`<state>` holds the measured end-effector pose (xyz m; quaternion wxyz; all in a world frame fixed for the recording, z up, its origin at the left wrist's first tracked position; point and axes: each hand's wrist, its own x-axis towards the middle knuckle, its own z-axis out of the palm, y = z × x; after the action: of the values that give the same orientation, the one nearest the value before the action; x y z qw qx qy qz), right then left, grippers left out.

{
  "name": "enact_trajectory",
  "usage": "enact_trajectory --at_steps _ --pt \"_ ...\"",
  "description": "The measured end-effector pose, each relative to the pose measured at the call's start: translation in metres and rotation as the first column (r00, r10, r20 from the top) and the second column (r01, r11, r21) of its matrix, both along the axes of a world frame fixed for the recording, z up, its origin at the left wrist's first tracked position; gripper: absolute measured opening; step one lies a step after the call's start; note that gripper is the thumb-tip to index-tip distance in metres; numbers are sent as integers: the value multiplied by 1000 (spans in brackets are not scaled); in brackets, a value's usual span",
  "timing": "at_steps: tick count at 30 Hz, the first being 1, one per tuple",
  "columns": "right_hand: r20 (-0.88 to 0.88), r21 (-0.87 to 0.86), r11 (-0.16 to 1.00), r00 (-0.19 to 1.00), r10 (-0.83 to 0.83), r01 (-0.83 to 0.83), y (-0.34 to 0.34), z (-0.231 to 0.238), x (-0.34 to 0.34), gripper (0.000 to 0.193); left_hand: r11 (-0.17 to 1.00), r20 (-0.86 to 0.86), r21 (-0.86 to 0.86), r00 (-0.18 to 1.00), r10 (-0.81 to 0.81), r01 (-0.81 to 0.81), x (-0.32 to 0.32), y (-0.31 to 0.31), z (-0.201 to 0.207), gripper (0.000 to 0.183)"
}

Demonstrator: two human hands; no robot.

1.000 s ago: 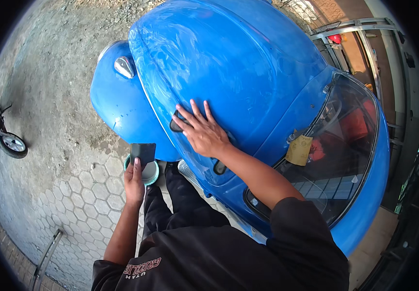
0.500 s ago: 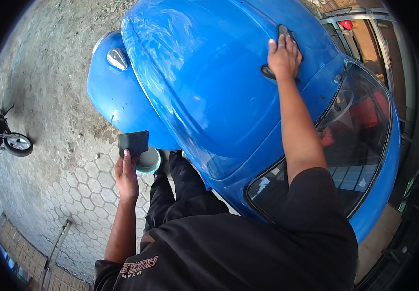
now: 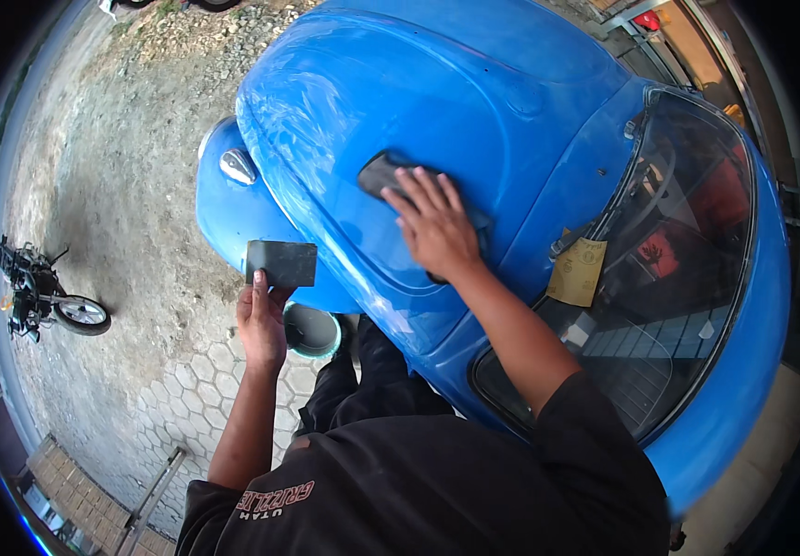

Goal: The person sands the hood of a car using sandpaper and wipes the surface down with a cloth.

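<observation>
My left hand (image 3: 261, 324) is closed on a flat black rectangular pad (image 3: 284, 264), thumb on its face, held out beside the car's front fender. My right hand (image 3: 437, 218) lies flat with fingers spread on the blue car hood (image 3: 446, 102). Under its fingers is a dark, thin sheet (image 3: 383, 173), pressed against the paint; part of it is hidden by the hand, and its material is hard to make out. Whitish wet-looking smears cover the hood's edge on the left.
A bucket (image 3: 312, 331) of grey liquid stands by my feet. A yellowish-brown paper sheet (image 3: 577, 273) lies against the windshield (image 3: 660, 306). A chrome-topped blue fender (image 3: 224, 204) juts out left of the hood. Farther left, a motorcycle (image 3: 48, 292) is parked on rough ground.
My right hand has slid with the dark sheet from the hood's windshield side toward its left, nearer me. The view has shifted, uncovering the paper sheet. My left hand still holds the pad.
</observation>
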<state>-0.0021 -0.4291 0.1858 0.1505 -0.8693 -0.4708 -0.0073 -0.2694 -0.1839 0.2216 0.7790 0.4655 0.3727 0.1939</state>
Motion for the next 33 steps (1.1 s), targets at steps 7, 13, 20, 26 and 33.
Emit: enact_trajectory --at_steps 7,13,20,26,33 --pt "4 94 925 929 -370 368 -12 3 54 58 973 -59 30 972 -226 228 40 -23 17 48" --pt "-482 550 737 870 -103 392 54 46 -25 50 949 -70 9 946 -315 317 104 -35 10 49" --pt "-648 487 569 711 -272 662 -5 35 8 43 843 142 -57 840 -524 536 184 -85 12 65" --pt "-634 446 155 433 -641 882 -70 41 33 39 129 -450 856 845 -289 500 231 -148 2 89" --pt "-890 413 -90 380 -253 906 -23 11 -46 40 167 -569 646 616 -545 745 211 -124 -26 83"
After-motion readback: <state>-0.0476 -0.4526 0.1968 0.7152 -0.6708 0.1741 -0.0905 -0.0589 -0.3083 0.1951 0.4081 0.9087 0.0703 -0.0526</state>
